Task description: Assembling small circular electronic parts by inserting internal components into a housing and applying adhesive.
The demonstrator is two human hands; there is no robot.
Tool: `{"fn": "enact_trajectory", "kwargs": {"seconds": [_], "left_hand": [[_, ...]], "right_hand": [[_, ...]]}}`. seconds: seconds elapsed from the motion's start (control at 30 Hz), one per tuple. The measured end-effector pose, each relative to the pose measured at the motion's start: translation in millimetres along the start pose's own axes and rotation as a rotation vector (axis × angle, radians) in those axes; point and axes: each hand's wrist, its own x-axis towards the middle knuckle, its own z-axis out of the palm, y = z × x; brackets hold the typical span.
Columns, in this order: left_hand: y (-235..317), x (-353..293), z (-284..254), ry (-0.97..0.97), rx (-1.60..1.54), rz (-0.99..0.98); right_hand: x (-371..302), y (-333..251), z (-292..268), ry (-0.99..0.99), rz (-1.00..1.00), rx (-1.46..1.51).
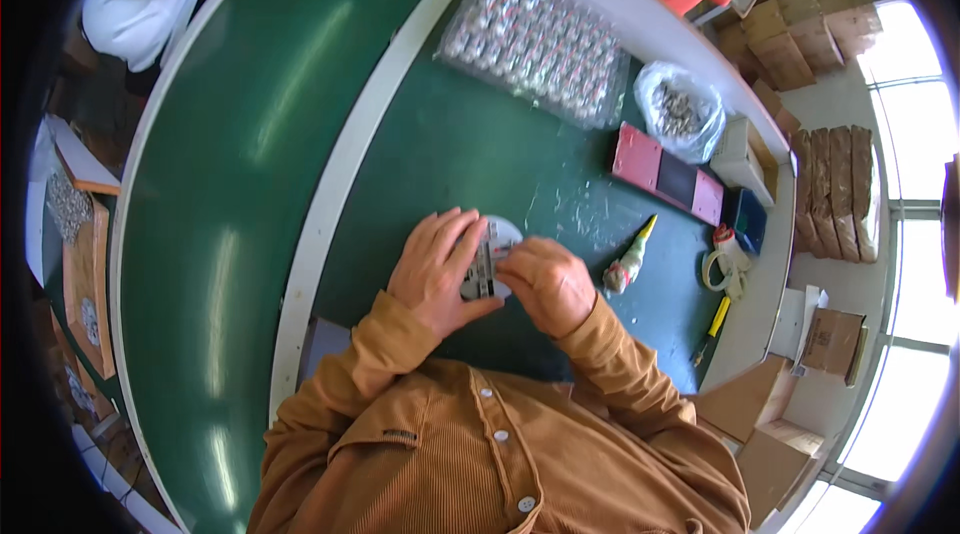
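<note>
In front of my body lies a round pale grey disc (507, 231) with a dark and silver metal fixture (484, 272) across it. My left hand (437, 272) steadies the fixture from its left side, with the fingers along the far part and the thumb at the near end. Over the disc's right side, my right hand (548, 284) has its fingertips pinched together at the fixture. Whatever is between those fingertips is too small and covered to name. The disc's right edge is partly hidden by the right hand.
Farther off sits a clear plastic tray (540, 42) of small parts. Beside it are a bag of metal pieces (680, 112), a pink and black block (668, 174), a yellow-tipped bottle (630, 256), tape (715, 271) and a yellow-handled tool (718, 319). A green conveyor belt (230, 234) runs leftward; two people stand beyond.
</note>
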Motion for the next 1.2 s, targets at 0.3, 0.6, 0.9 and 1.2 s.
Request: {"fn": "enact_trajectory", "kwargs": {"seconds": [0.3,0.6,0.9,1.2], "left_hand": [[-2,-3,2,-0.002,0.013,0.053],[-9,8,0,-0.016,0.026,0.074],[-20,5,49,0.207,-0.169,0.157],[-51,2,84,0.474,0.042,0.184]], "right_hand": [[-6,5,5,0.015,-0.028,0.064],[27,19,-24,-0.133,0.108,0.052],[263,170,-88,0.205,0.354,-0.256],[355,229,-37,0.177,0.13,-0.314]]}}
